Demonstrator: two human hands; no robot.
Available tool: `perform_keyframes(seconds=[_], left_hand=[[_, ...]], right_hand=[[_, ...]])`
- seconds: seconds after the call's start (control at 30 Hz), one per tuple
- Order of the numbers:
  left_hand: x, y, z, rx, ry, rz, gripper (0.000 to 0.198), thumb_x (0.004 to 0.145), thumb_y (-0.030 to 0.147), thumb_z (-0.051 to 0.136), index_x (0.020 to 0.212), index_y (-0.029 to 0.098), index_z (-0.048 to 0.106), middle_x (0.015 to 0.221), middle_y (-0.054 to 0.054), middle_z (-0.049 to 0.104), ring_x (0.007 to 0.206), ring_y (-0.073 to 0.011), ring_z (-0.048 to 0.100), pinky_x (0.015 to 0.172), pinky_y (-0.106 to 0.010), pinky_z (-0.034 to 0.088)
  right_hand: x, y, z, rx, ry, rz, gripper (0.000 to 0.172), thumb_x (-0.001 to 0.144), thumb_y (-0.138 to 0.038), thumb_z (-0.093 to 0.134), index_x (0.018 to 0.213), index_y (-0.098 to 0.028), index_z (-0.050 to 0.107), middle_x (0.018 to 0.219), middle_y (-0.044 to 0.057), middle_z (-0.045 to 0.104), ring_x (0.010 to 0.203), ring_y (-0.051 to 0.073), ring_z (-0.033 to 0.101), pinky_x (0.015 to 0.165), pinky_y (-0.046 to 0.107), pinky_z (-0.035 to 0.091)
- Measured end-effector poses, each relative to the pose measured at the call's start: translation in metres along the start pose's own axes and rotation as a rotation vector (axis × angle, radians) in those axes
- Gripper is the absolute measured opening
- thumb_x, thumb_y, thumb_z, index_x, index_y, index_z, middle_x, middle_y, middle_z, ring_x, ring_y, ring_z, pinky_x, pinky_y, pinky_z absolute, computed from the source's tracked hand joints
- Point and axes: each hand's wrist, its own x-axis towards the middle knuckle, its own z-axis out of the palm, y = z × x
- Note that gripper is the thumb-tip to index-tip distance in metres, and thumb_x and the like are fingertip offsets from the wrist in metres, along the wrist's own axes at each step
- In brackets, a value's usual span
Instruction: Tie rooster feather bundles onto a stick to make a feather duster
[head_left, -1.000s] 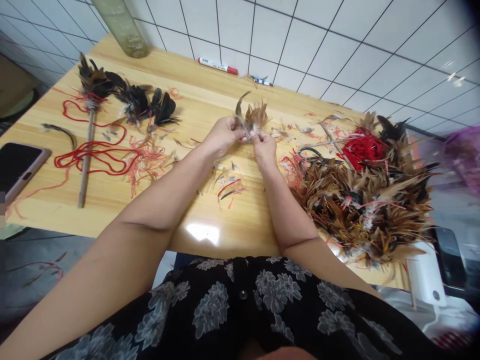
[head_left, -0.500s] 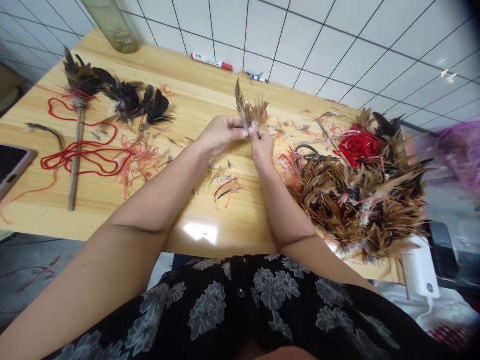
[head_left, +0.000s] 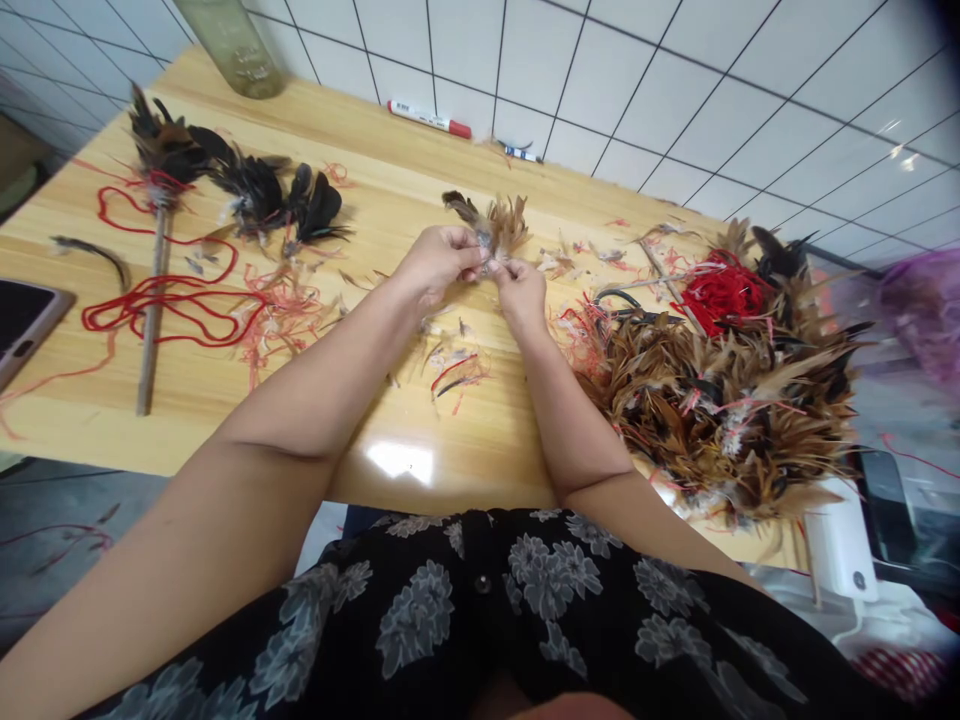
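Both hands meet over the middle of the table, pinching a small bunch of brown feathers (head_left: 508,222) by its pale quill ends. My left hand (head_left: 442,262) is closed on the left side of the bunch, where a darker feather (head_left: 460,206) sticks out to the left. My right hand (head_left: 522,292) holds the base from the right with thumb and finger pressed together. The tips fan upward, away from me. Beneath the hands lie loose feather scraps and a short red strand (head_left: 454,370).
A big heap of brown feather bunches (head_left: 720,400) with red string (head_left: 724,292) and scissors (head_left: 626,300) lies right. Left are a stick with dark feathers (head_left: 154,310), red cord (head_left: 180,325), black feather bunches (head_left: 255,195) and a phone (head_left: 30,325). Markers (head_left: 427,118) and a bottle (head_left: 232,50) stand behind.
The dark feather has swung from pointing up to pointing left, apart from the brown ones. Both hands stay pinched at the bunch's base, with only small finger movement.
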Motion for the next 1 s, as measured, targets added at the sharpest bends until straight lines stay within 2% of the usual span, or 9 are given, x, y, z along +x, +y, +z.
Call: perform_keyframes(seconds=[0.1,0.2,0.3,0.43,0.57,0.7,0.8,0.9,1.0], left_hand=[[-0.003,0.003,0.001,0.069,-0.002,0.014,0.021,0.078,0.004,0.076,0.065,0.015,0.063,0.059,0.0,0.063,0.052,-0.0095,0.056,0.057,-0.023,0.049],[-0.007,0.006,0.005,0.099,-0.021,0.007,0.021,0.078,0.0,0.073,0.064,0.013,0.063,0.061,-0.001,0.066,0.055,-0.0095,0.059,0.06,-0.022,0.05],[-0.009,0.007,0.008,0.112,-0.036,-0.035,0.023,0.078,-0.002,0.07,0.062,0.012,0.063,0.062,-0.001,0.067,0.055,-0.0091,0.061,0.063,-0.022,0.051],[-0.008,0.002,0.01,0.128,-0.115,-0.03,0.017,0.078,0.003,0.069,0.065,0.013,0.065,0.065,-0.002,0.068,0.061,-0.0108,0.062,0.069,-0.024,0.053],[-0.007,-0.003,0.005,0.243,-0.089,0.088,0.009,0.074,0.012,0.077,0.071,0.013,0.068,0.071,-0.002,0.069,0.071,-0.0159,0.064,0.073,-0.026,0.051],[-0.011,-0.002,-0.001,0.357,-0.103,0.237,0.013,0.076,0.024,0.081,0.083,0.016,0.072,0.083,-0.004,0.071,0.087,-0.0211,0.065,0.083,-0.027,0.051],[-0.017,0.002,-0.001,0.415,-0.089,0.31,0.015,0.078,0.025,0.079,0.074,0.018,0.066,0.081,-0.005,0.067,0.09,-0.0223,0.064,0.087,-0.029,0.05],[-0.019,0.002,0.001,0.345,-0.07,0.287,0.024,0.078,0.028,0.081,0.069,0.019,0.06,0.075,-0.003,0.062,0.085,-0.0214,0.062,0.085,-0.029,0.049],[-0.012,-0.001,0.002,0.121,-0.039,0.218,0.02,0.074,0.025,0.082,0.072,0.018,0.063,0.076,-0.003,0.064,0.076,-0.0189,0.061,0.078,-0.03,0.051]], right_hand=[[-0.004,-0.008,-0.004,-0.112,-0.029,0.0,0.041,0.093,-0.03,0.069,0.06,-0.024,0.045,0.071,-0.002,0.047,0.075,0.016,0.049,0.082,0.031,0.045],[-0.006,-0.01,-0.006,-0.216,-0.037,-0.017,0.044,0.094,-0.031,0.068,0.06,-0.024,0.04,0.077,0.002,0.053,0.078,0.017,0.053,0.086,0.034,0.048],[-0.008,-0.006,-0.005,-0.313,-0.03,-0.019,0.038,0.096,-0.029,0.061,0.063,-0.024,0.042,0.087,0.006,0.061,0.082,0.019,0.058,0.09,0.037,0.052],[-0.011,-0.001,-0.003,-0.433,-0.012,-0.047,0.026,0.096,-0.024,0.054,0.07,-0.022,0.051,0.099,0.011,0.065,0.087,0.023,0.062,0.091,0.042,0.055],[-0.015,0.003,0.001,-0.429,0.064,-0.151,0.021,0.097,-0.023,0.051,0.076,-0.021,0.056,0.097,0.01,0.065,0.094,0.024,0.063,0.092,0.041,0.056],[-0.016,0.007,0.004,-0.445,0.1,-0.197,0.024,0.099,-0.024,0.046,0.08,-0.019,0.06,0.103,0.013,0.065,0.101,0.027,0.064,0.095,0.045,0.056],[-0.015,0.008,0.004,-0.407,0.083,-0.229,0.023,0.099,-0.021,0.046,0.083,-0.019,0.063,0.102,0.012,0.066,0.101,0.026,0.064,0.096,0.043,0.056],[-0.015,0.002,0.003,-0.435,0.011,-0.198,0.022,0.099,-0.018,0.048,0.089,-0.018,0.067,0.104,0.013,0.067,0.103,0.027,0.064,0.1,0.044,0.056],[-0.018,-0.01,-0.002,-0.47,-0.072,-0.148,0.023,0.103,-0.022,0.05,0.103,-0.016,0.071,0.112,0.014,0.067,0.108,0.029,0.064,0.105,0.047,0.053]])
